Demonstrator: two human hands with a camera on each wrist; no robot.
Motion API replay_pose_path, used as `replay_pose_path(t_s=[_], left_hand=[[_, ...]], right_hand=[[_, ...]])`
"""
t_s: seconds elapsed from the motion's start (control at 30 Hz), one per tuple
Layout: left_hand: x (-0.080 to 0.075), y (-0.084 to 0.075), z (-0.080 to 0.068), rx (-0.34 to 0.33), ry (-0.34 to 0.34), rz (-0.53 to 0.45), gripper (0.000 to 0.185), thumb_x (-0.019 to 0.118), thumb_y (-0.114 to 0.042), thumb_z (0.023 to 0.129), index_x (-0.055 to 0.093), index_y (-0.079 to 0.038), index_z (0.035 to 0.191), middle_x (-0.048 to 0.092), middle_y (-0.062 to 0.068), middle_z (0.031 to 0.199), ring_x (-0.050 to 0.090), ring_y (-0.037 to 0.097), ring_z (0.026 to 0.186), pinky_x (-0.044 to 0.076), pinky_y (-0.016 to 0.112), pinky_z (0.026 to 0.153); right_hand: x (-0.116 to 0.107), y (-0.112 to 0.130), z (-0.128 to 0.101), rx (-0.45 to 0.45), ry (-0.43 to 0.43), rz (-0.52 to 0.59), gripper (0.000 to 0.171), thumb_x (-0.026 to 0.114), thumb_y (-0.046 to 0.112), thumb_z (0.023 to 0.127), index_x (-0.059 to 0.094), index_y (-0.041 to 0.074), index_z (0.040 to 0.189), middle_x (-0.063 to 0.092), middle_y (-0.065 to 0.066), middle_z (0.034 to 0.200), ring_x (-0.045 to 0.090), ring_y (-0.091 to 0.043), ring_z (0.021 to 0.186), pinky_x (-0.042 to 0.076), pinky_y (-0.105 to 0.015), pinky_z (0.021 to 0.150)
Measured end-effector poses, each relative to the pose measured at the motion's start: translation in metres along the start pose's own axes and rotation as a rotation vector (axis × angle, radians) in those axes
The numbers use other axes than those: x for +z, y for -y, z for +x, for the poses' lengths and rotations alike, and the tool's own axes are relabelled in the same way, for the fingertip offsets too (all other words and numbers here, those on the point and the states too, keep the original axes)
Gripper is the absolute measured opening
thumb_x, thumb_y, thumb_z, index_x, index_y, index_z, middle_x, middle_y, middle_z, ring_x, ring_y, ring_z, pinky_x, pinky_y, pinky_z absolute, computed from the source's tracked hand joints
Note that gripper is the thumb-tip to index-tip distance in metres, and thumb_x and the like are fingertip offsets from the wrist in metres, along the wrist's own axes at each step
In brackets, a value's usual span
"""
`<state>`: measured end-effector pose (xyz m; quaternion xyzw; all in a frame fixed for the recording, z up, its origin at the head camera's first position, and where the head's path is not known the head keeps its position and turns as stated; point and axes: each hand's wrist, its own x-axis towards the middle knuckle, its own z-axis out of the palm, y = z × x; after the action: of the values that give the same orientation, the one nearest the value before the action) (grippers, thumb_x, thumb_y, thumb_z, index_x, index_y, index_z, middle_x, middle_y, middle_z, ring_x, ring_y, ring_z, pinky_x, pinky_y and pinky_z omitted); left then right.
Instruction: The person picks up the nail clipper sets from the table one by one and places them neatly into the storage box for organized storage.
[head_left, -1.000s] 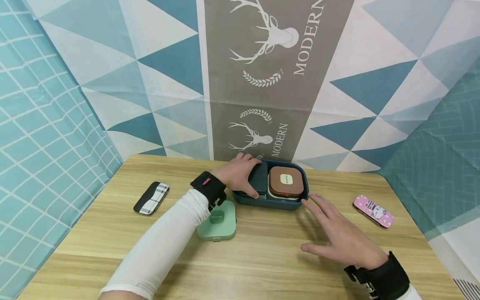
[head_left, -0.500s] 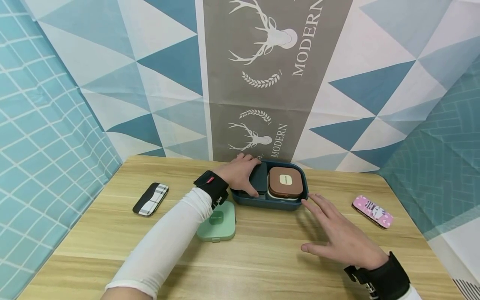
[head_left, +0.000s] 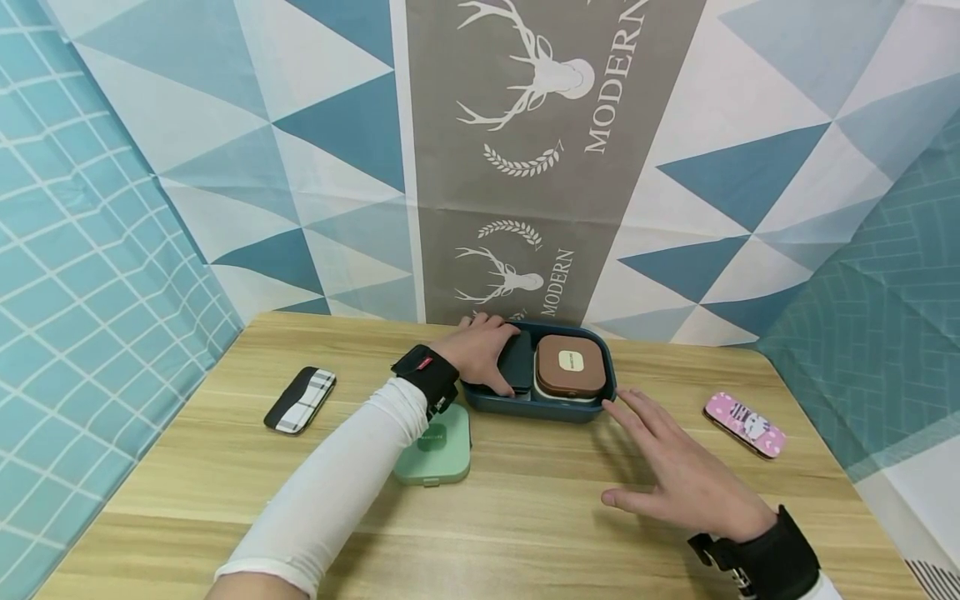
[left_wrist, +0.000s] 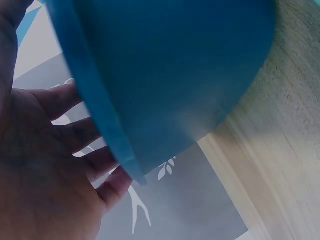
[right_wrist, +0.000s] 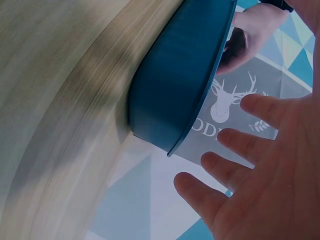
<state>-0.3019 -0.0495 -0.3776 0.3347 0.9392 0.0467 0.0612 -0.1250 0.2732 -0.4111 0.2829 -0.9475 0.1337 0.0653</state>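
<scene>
Fingers of the left hand (head_left: 480, 354) curl over a small dark blue box (head_left: 517, 362) and hold it by its near and far ends. That box sits in the left part of a dark blue tray (head_left: 558, 407), near the back edge of the wooden table (head_left: 525, 517), close to the deer wall cloth (head_left: 540, 167). Its long side runs away from the person. A brown box with a cream lid patch (head_left: 570, 364) sits just beside it, on the right, so there is little room that way.

The right hand (head_left: 678, 467) is flat and spread out, holding nothing. Its fingertips are near the tray's right front corner but not touching it.

A green box (head_left: 435, 442) lies under the left wrist, in front of the tray. A plaid case (head_left: 300, 399) is far left and a pink case (head_left: 745, 423) far right, with bare wood between.
</scene>
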Motion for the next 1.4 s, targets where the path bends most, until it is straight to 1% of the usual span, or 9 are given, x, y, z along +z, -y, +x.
replay_pose_path(t_s=[0.17,0.3,0.6,0.73,0.93,1.17,1.4], left_hand=[[0.003,0.001,0.002,0.009,0.0,0.013,0.104,0.085,-0.062,0.081,0.043,-0.015,0.163,0.048,0.011,0.156,0.042,0.033,0.141,0.03,0.049,0.122],[0.004,0.002,0.001,0.018,0.002,0.015,0.103,0.085,-0.061,0.082,0.043,-0.014,0.162,0.048,0.012,0.156,0.042,0.034,0.142,0.027,0.049,0.125],[0.006,0.001,0.002,0.011,0.001,0.026,0.102,0.086,-0.061,0.081,0.045,-0.014,0.161,0.049,0.012,0.154,0.043,0.033,0.14,0.031,0.047,0.123],[0.007,0.0,0.002,0.009,0.004,0.036,0.101,0.086,-0.061,0.081,0.045,-0.014,0.161,0.05,0.012,0.154,0.044,0.032,0.138,0.033,0.046,0.121],[0.009,0.0,0.004,0.007,0.003,0.038,0.101,0.086,-0.061,0.081,0.046,-0.013,0.161,0.051,0.011,0.153,0.045,0.031,0.137,0.035,0.045,0.12],[0.012,0.0,0.008,-0.01,0.006,0.041,0.102,0.086,-0.062,0.081,0.045,-0.016,0.161,0.05,0.01,0.154,0.044,0.03,0.138,0.034,0.043,0.12],[0.014,0.002,0.012,-0.004,0.01,0.038,0.103,0.085,-0.063,0.08,0.044,-0.017,0.162,0.048,0.01,0.155,0.043,0.031,0.138,0.034,0.043,0.12]], right_hand=[[0.001,0.0,0.0,0.001,0.0,-0.001,0.106,0.077,0.07,0.087,0.032,0.018,0.168,0.025,-0.015,0.172,0.03,-0.042,0.154,0.048,-0.064,0.107],[0.001,0.0,0.0,0.007,0.001,0.001,0.107,0.078,0.069,0.086,0.031,0.019,0.168,0.025,-0.015,0.172,0.029,-0.042,0.154,0.048,-0.064,0.107],[0.001,0.0,0.001,0.013,0.01,0.011,0.106,0.081,0.065,0.086,0.031,0.019,0.168,0.025,-0.016,0.172,0.029,-0.042,0.154,0.048,-0.064,0.107],[0.001,0.001,0.0,0.015,0.01,0.013,0.106,0.079,0.067,0.087,0.031,0.019,0.168,0.025,-0.015,0.172,0.029,-0.042,0.154,0.048,-0.064,0.107],[0.002,0.0,0.0,0.018,0.017,0.016,0.106,0.075,0.072,0.087,0.029,0.022,0.169,0.025,-0.015,0.172,0.029,-0.043,0.154,0.047,-0.064,0.107],[0.002,0.0,0.0,0.017,0.019,0.021,0.106,0.075,0.071,0.087,0.029,0.021,0.169,0.024,-0.014,0.172,0.029,-0.042,0.155,0.047,-0.064,0.108],[0.001,0.0,0.001,0.019,0.024,0.019,0.106,0.078,0.068,0.087,0.03,0.02,0.168,0.024,-0.014,0.173,0.029,-0.041,0.155,0.047,-0.064,0.108]])
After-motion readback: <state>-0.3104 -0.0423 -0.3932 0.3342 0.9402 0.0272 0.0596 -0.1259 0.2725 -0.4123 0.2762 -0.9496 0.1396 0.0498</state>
